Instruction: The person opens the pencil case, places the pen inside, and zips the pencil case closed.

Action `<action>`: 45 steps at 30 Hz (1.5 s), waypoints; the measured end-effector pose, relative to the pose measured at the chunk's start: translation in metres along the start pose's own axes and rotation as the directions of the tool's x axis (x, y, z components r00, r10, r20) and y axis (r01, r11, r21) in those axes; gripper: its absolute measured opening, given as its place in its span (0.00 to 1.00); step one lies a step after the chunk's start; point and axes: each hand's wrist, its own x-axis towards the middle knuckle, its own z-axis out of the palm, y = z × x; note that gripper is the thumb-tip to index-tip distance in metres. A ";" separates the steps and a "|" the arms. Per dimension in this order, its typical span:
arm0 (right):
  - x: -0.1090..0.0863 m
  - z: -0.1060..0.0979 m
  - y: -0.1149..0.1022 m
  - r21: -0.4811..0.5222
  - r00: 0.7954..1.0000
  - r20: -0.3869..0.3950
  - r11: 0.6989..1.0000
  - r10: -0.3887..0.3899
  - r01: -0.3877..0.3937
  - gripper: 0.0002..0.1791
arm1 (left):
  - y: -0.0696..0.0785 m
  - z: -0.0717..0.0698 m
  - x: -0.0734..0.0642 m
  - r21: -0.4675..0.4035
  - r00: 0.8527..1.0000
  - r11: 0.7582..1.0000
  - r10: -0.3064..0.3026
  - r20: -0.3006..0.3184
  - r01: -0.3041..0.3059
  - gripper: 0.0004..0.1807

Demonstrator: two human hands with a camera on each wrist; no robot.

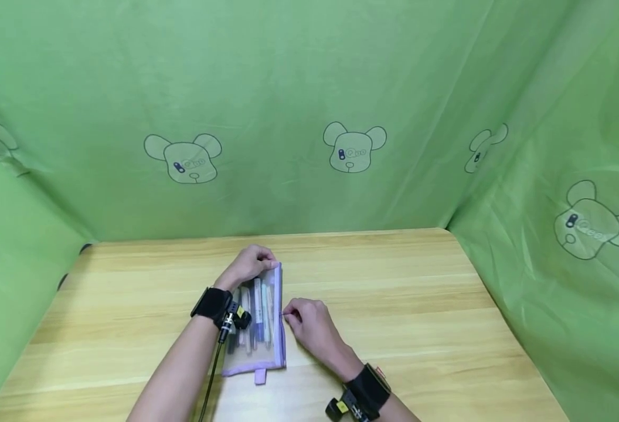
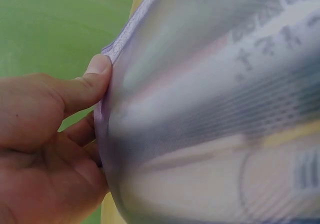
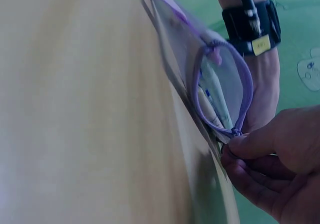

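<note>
A see-through mesh pencil case (image 1: 278, 293) with purple edging lies on the table, several pens (image 1: 259, 310) visible inside. My left hand (image 1: 247, 265) pinches its far edge between thumb and fingers; up close, the left wrist view shows the thumb on the purple trim (image 2: 117, 46). At the case's right side, my right hand (image 1: 312, 328) pinches the zipper pull, which the fingertips mostly cover. In the right wrist view, the zipper slider (image 3: 236, 132) sits beside the thumb, and the purple zipper edges (image 3: 247, 84) part in a loop with pens showing between them.
The wood-grain table (image 1: 394, 305) extends to both sides of the case. A purple tab (image 1: 260, 376) sticks out from the case's near edge. Green cloth (image 1: 267, 205) with bear-head drawings surrounds the table. A cable (image 1: 211, 375) runs from the left wrist camera along the forearm.
</note>
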 end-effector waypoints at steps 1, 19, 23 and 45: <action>-0.003 -0.001 -0.002 0.003 1.000 0.002 1.000 -0.001 0.001 0.03 | 0.000 0.000 0.000 -0.001 1.000 1.000 -0.006 0.001 0.006 0.07; -0.042 -0.013 -0.019 0.006 0.997 0.083 1.000 0.004 -0.004 0.06 | 0.003 0.000 0.005 -0.015 0.999 1.000 -0.015 -0.032 0.015 0.07; -0.048 -0.014 -0.024 0.004 0.994 0.112 1.000 -0.016 0.016 0.06 | 0.000 0.002 0.005 -0.031 0.999 0.999 -0.038 -0.033 0.037 0.07; -0.059 -0.029 -0.028 0.063 0.970 0.242 0.998 -0.003 -0.013 0.08 | -0.001 -0.003 -0.004 0.066 1.000 0.998 0.011 -0.024 -0.009 0.12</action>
